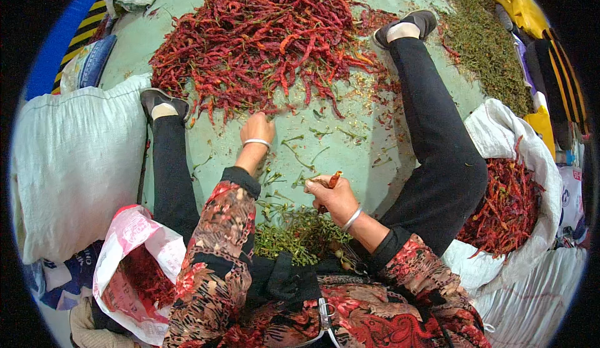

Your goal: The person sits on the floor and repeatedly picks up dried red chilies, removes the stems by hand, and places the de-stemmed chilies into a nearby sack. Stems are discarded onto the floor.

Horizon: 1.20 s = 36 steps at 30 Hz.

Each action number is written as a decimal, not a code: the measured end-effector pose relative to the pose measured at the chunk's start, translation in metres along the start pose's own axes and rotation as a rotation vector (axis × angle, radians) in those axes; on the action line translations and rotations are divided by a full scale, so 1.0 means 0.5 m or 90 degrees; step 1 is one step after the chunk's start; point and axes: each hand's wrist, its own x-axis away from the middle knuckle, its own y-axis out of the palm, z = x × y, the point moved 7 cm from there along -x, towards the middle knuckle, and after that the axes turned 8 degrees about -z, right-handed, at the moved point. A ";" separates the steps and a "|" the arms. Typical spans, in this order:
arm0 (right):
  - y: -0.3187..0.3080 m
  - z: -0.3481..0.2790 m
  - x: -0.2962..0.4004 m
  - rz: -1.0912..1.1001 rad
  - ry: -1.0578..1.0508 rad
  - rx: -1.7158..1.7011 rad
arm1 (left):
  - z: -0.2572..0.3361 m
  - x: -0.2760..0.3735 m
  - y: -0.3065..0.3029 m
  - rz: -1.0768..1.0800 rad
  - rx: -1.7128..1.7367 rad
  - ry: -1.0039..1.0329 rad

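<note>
My left hand (258, 128), with a bangle at the wrist, is at the near edge of a large heap of dried red chili peppers (262, 43). Its fingers are closed on a red chili pepper (281, 110), which looks blurred. Nearer to me, my right hand (333, 198) is curled around red chili peppers (335, 178); a green stem end shows by the thumb. Below the hands lies a pile of green chili stems (300, 235) between my legs. Loose stems (297, 155) are scattered on the pale green floor (347, 155).
An open white sack of red chilies (506, 202) stands at my right, a pink-and-white bag (117, 254) at my left. A full white woven sack (84, 165) lies beside my left foot. Greenish debris (487, 43) is heaped at the upper right. My legs flank the work area.
</note>
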 end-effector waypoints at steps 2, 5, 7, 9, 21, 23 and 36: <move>0.004 0.002 -0.001 -0.011 0.021 -0.011 | -0.011 0.035 0.017 -0.004 0.128 0.034; 0.009 0.008 -0.005 -0.052 0.017 0.004 | -0.035 0.113 -0.002 0.002 0.407 0.037; 0.011 0.025 -0.016 -0.102 0.023 0.001 | -0.044 0.164 -0.011 -0.010 0.600 -0.017; 0.019 0.044 -0.026 -0.141 0.026 -0.009 | -0.056 0.204 0.004 -0.063 0.820 -0.147; 0.033 0.046 -0.031 -0.087 -0.038 -0.114 | 0.023 0.317 0.031 -0.201 1.309 -0.200; 0.034 0.044 -0.044 -0.118 -0.051 -0.176 | 0.033 0.351 0.042 -0.196 1.197 -0.175; 0.065 -0.018 -0.035 -0.134 -0.262 0.183 | 0.014 0.358 0.052 -0.204 1.344 -0.282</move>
